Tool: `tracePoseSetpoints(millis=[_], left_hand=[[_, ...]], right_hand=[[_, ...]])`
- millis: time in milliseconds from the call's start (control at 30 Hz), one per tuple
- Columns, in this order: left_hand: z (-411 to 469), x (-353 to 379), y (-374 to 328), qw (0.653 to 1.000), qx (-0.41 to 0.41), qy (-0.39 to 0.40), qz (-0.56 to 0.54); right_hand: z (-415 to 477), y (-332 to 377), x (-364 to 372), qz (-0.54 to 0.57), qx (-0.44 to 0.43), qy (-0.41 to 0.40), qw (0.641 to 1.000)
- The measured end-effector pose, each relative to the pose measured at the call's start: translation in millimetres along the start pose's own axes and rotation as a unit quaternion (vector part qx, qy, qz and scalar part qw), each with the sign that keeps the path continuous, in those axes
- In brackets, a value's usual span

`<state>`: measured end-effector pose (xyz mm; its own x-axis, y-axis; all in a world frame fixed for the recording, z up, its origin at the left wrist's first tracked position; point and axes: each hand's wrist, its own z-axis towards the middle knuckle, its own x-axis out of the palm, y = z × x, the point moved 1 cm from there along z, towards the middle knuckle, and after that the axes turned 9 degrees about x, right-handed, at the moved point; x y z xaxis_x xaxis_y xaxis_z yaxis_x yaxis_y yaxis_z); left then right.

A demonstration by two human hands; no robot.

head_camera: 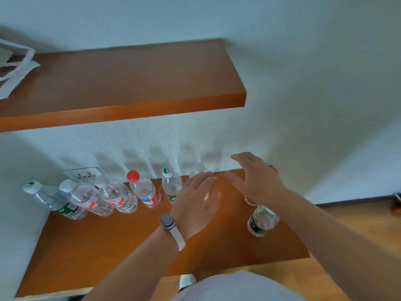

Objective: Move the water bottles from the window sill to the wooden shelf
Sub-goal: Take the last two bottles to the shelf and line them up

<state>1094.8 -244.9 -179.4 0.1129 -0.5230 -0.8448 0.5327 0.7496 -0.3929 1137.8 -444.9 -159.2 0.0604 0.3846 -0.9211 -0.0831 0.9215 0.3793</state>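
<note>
Several clear water bottles stand in a row along the wall on the lower wooden shelf (108, 246): a green-label bottle (54, 199) at the left, a red-capped bottle (144, 190) in the middle, a green-dot-capped bottle (171, 183) beside it. My left hand (195, 205), a watch on its wrist, hovers open over a white-capped bottle (198, 168), mostly hiding it. My right hand (256, 181) is open above another bottle (261, 220) near the shelf's right end, holding nothing. A red cap (274, 169) peeks from behind my right hand.
An upper wooden shelf (130, 79) juts from the white wall, with a white paper bag (15, 66) at its left end. A wall socket (83, 173) sits behind the bottles. Wooden floor (358, 235) lies to the right; my shoe (187, 281) shows below.
</note>
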Motion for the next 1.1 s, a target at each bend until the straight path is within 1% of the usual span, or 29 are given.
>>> tracePoseSetpoints(millis=[67,167,267,367,467,567,667,700,767,867,1000,1100], left_hand=[[5,15,-17,0.998,0.042,0.026,0.028],[9,35,-41,0.994,0.073,0.076,0.04],[14,54,-62,0.989,0.077,0.115,0.044],[18,71,-79,0.988,0.067,0.129,0.045],[17,88,-90,0.989,0.048,0.131,0.051],[14,104,-99,0.992,-0.003,0.124,0.033],[11,117,-105,0.988,-0.108,0.092,-0.066],[10,121,-107,0.982,-0.139,0.076,-0.105],[8,126,-109,0.971,-0.181,0.046,-0.148],[8,127,-106,0.955,-0.23,0.007,-0.188],[14,117,-89,0.921,-0.299,-0.051,-0.244],[23,107,-75,0.907,-0.325,-0.082,-0.255]], right_hand=[[-10,-22,-13,-0.008,0.016,-0.014,1.0],[-24,-55,-24,-0.022,0.031,-0.027,0.999],[-35,-85,-25,-0.029,0.042,-0.029,0.998],[-42,-110,-19,-0.015,0.052,-0.012,0.998],[-41,-126,-8,0.024,0.06,0.005,0.998],[-36,-135,6,0.062,0.068,0.046,0.995],[-29,-138,21,0.099,0.054,0.082,0.99],[-27,-138,25,0.111,0.05,0.086,0.989],[-22,-138,31,0.142,0.05,0.089,0.985],[-15,-135,39,0.169,0.053,0.088,0.98],[-2,-128,42,0.216,0.075,0.09,0.969],[3,-126,46,0.233,0.071,0.084,0.966]])
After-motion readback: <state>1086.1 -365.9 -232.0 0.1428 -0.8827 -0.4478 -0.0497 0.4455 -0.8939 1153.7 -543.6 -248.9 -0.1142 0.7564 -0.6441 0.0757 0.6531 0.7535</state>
